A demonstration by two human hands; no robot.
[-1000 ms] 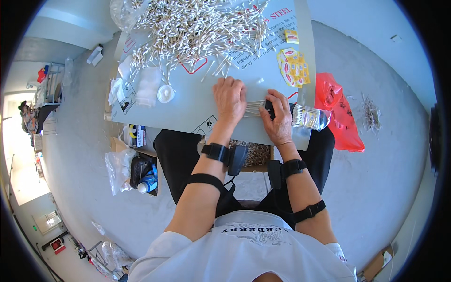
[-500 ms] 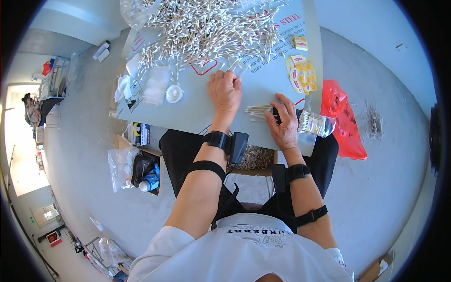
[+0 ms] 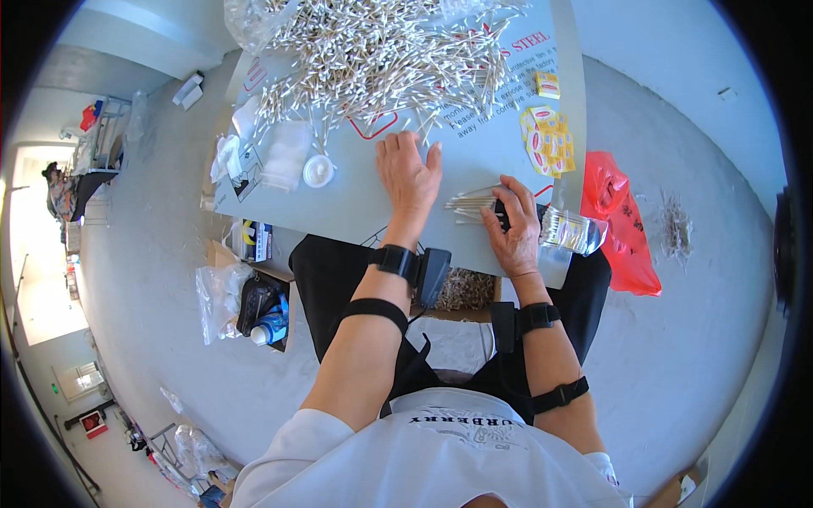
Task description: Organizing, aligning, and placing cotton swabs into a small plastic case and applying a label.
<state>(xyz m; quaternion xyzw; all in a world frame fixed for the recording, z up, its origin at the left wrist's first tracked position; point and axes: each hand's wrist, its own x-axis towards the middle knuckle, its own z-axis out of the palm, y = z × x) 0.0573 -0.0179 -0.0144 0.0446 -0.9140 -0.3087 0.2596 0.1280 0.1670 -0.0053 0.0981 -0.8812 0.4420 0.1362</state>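
Note:
A large pile of cotton swabs (image 3: pixel 373 63) covers the far part of the table. Just short of its near edge, my left hand (image 3: pixel 408 176) hovers or rests with fingers stretched out and the thumb apart, seemingly holding nothing. To the right, my right hand (image 3: pixel 514 230) curls around a black holder (image 3: pixel 503 213), partly hidden by the fingers. A small bundle of cotton swabs (image 3: pixel 472 206) sticks out of the holder's left side. At its other side lies a clear plastic packet (image 3: pixel 572 230) filled with swabs.
Yellow labels (image 3: pixel 549 142) lie at the table's right side. A round white tub (image 3: pixel 318 172) and white pads (image 3: pixel 286 157) sit at left. A red plastic bag (image 3: pixel 622 224) hangs beside the table. Below, a box of swabs (image 3: pixel 464 292) stands between my knees.
My left hand's fingers have straightened and its thumb has come away from them. The right hand keeps its hold on the black holder. The whole view has shifted slightly.

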